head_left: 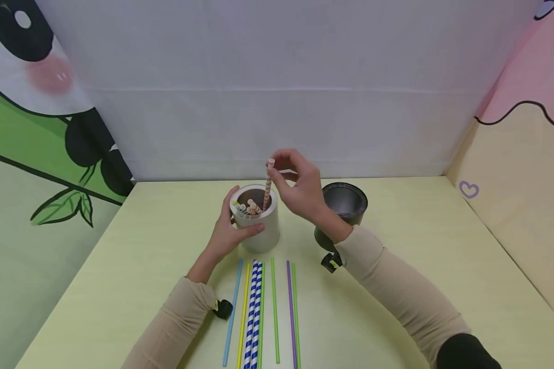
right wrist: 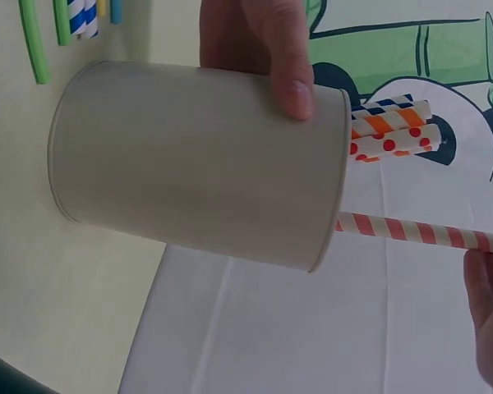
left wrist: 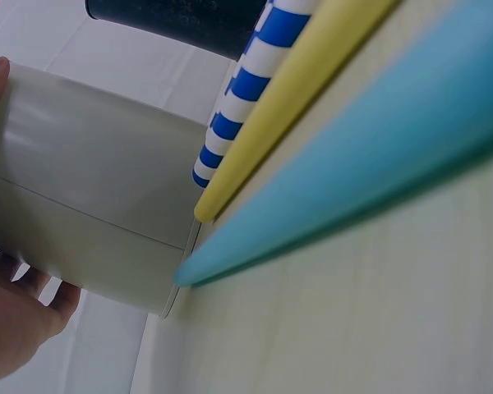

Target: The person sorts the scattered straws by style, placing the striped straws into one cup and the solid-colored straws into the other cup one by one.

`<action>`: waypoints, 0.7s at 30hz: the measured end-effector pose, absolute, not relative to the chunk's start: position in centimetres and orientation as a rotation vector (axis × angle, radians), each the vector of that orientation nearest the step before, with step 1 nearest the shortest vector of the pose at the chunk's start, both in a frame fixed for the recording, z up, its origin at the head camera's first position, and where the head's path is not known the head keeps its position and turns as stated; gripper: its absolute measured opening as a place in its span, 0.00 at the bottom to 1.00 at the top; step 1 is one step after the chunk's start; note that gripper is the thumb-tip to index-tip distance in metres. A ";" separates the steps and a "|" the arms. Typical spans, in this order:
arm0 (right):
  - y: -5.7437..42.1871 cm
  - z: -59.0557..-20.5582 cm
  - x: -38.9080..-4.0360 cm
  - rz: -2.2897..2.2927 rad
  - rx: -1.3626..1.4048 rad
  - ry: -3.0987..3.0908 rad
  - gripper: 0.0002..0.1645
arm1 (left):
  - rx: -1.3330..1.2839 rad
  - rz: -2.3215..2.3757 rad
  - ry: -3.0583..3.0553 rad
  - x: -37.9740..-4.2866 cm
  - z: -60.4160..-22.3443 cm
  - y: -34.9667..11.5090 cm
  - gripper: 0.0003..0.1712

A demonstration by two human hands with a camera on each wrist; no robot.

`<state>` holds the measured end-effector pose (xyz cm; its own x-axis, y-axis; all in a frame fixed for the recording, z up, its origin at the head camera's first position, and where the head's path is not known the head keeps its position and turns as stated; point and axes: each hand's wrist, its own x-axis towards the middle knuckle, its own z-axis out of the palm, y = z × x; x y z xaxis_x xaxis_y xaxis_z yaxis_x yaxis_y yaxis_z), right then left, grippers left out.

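Observation:
My left hand (head_left: pixel 225 230) grips a white cylindrical cup (head_left: pixel 262 237), thumb on the near side and fingers round its left. The cup stands upright on the table. Above it, my right hand (head_left: pixel 300 184) pinches a red-and-white striped paper straw (head_left: pixel 267 190) near the top, the straw's lower end inside the cup. Several patterned paper straws (right wrist: pixel 394 131) poke out of the cup, among them red-dotted and orange-striped ones. The left wrist view shows the cup's side (left wrist: pixel 82 180) with fingertips (left wrist: pixel 64 302) against it.
In front of the cup lie several straws: a light blue one (head_left: pixel 233 312), a yellow one (head_left: pixel 243 318), blue-and-white striped ones (head_left: pixel 256 312), green ones (head_left: pixel 275 310) and a purple one (head_left: pixel 291 307). A black cup (head_left: pixel 344 201) stands at the right, partly behind my right wrist.

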<state>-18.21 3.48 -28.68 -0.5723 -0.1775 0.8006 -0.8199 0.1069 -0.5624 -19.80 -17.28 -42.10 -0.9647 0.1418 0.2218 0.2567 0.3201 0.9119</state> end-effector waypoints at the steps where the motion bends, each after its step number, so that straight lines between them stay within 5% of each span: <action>1: 3.4 -28.6 -17.9 1.491 0.974 -1.842 0.09 | -0.369 -1.736 -2.468 -19.8 -42.1 -17.3 0.61; 21: 2.3 -33.6 -20.1 1.479 0.950 -1.985 0.09 | -0.371 -1.724 -2.475 -19.6 -42.2 -17.4 0.61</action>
